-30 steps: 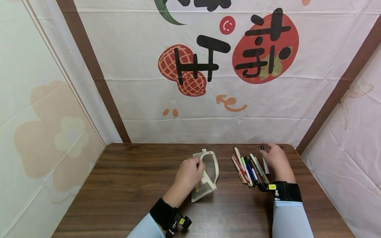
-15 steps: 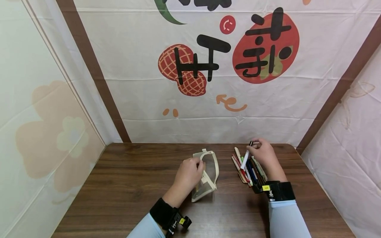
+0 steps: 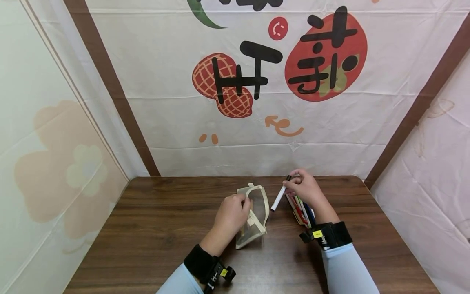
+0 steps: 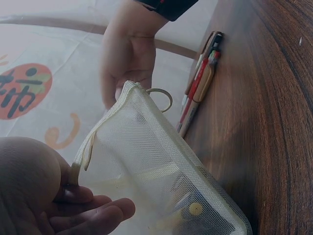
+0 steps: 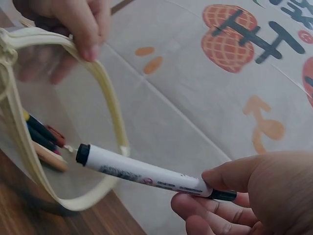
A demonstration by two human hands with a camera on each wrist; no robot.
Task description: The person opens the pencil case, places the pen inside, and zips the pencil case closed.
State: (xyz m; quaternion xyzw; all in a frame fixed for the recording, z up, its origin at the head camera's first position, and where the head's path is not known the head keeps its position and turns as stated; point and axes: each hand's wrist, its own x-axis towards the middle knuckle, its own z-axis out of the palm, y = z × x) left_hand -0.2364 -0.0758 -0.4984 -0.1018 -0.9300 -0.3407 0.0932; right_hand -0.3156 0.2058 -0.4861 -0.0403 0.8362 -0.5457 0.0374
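A cream mesh zip pouch (image 3: 258,204) stands on the table with its mouth spread. My left hand (image 3: 232,212) pinches the near side of its rim, seen closely in the left wrist view. Inside the pouch, several pens (image 5: 46,142) show through the opening. My right hand (image 3: 306,190) holds a white marker (image 5: 146,172) with black ends, thumb and fingers near the capped end. The marker slants downward, and its far end points at the pouch mouth, just to the right of it in the head view.
A row of several pens (image 3: 298,210) lies on the brown wooden table (image 3: 165,228) under my right hand and wrist, partly hidden. A printed cloth (image 3: 176,122) hangs along the table's back edge, with more cloth at both sides.
My right hand has picked up the white marker from the right end of the pen row and carried it left, over the other pens, towards the pouch. The left hand keeps its place.
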